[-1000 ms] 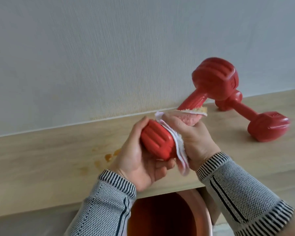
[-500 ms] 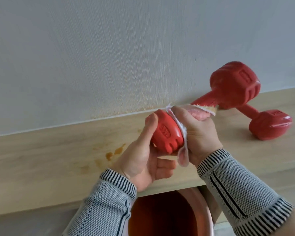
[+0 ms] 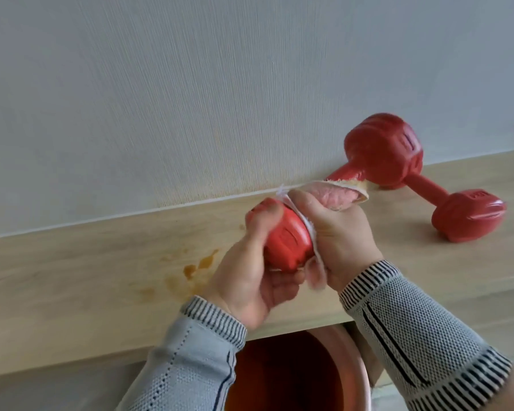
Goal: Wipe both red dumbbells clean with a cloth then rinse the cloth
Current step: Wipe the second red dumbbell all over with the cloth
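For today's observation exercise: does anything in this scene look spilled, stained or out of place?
Yes. Orange-brown stains mark the wooden shelf just left of the left hand, like a dried spill, and faint orange speckling tints the wall above.

This looks like a room in a home — a plain living space, not a workshop or gym. A pale textured wall (image 3: 190, 99) meets a light wood-grain shelf (image 3: 72, 280) just beyond the fingertips, and orange-brown stains (image 3: 196, 266) mark the wood to the left of the fingers. Below them, under the shelf's front edge, stands a reddish plastic basin (image 3: 350, 360). Two small red dumbbells (image 3: 457, 215) — household exercise gear — fit the domestic setting.
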Demonstrator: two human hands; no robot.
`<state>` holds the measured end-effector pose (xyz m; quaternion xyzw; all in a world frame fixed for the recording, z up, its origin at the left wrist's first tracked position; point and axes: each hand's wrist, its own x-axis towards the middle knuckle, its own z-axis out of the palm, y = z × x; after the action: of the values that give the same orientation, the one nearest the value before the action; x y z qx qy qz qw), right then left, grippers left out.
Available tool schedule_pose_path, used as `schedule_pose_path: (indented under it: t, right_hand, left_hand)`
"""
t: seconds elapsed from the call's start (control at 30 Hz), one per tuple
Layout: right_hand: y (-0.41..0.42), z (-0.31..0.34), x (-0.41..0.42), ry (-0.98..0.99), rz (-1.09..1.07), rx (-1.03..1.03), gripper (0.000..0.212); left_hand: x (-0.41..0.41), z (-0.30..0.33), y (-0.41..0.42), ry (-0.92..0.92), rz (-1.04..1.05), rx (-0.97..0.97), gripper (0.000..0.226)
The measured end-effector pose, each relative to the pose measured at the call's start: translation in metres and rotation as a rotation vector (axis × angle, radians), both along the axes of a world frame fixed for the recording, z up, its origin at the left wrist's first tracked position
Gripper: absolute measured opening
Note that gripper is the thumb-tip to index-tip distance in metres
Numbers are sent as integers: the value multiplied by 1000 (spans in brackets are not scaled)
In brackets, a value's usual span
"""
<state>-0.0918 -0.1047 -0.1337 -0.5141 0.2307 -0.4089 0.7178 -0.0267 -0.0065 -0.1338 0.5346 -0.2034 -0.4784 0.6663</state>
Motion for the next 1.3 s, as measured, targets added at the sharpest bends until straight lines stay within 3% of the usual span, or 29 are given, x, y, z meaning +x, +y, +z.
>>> schedule_pose_path:
  t: [0.03,0.1,0.2,0.3,0.4,0.47,0.6,0.67,0.73,0.83,0.97,1.03,1.1,1.17,1.23,1.3]
  right_hand:
    - [0,3,-1,11,2,-62,14]
    - [-1,9,0,-28,20,-88,15]
    - [-4,13,3,-132,26,102,23]
    - [-15,7,5,-140,-35,317,7]
    - [-29,3,5,-302,-38,600,18]
    - [-35,1,4,-425,45,685,6]
    - [-33,7,2,-580,430,601,11]
    - [-28,13,0,-605,516,515,20]
    - [-23,22,-1,-546,494,431,27]
    - [-29,24,7,-462,401,514,28]
    - [-30,26,9,-396,204,548,39]
    - [-32,26,7,-371,229,539,53]
    - [-34,22,7,-402,273,509,47]
    - [-35,18,10,-466,275,483,30]
    - [-35,13,14,-528,328,465,29]
    - [-32,12,15,-422,302,311,24]
  left_hand:
    - [0,5,2,133,-60,20,61]
    - [2,5,3,119,-60,-27,60]
    - [4,-6,0,-322,110,-119,69]
    - [11,-21,3,-803,205,-128,69]
    - [10,-32,9,-962,231,-40,74]
    - [8,-30,8,-805,198,12,70]
    - [9,-21,6,170,-47,114,74]
    - [9,-16,13,352,-200,125,80]
    - [8,-14,15,344,-243,105,77]
    - [5,-21,10,-5,-54,53,61]
    - [9,-37,9,-985,274,-46,69]
    - [15,-43,10,-1271,364,-45,79]
    - [11,-38,11,-1158,349,-11,76]
    - [-1,-26,8,-723,201,12,68]
    - [-9,-19,4,-205,33,17,60]
    - [-11,-11,2,41,-55,14,58]
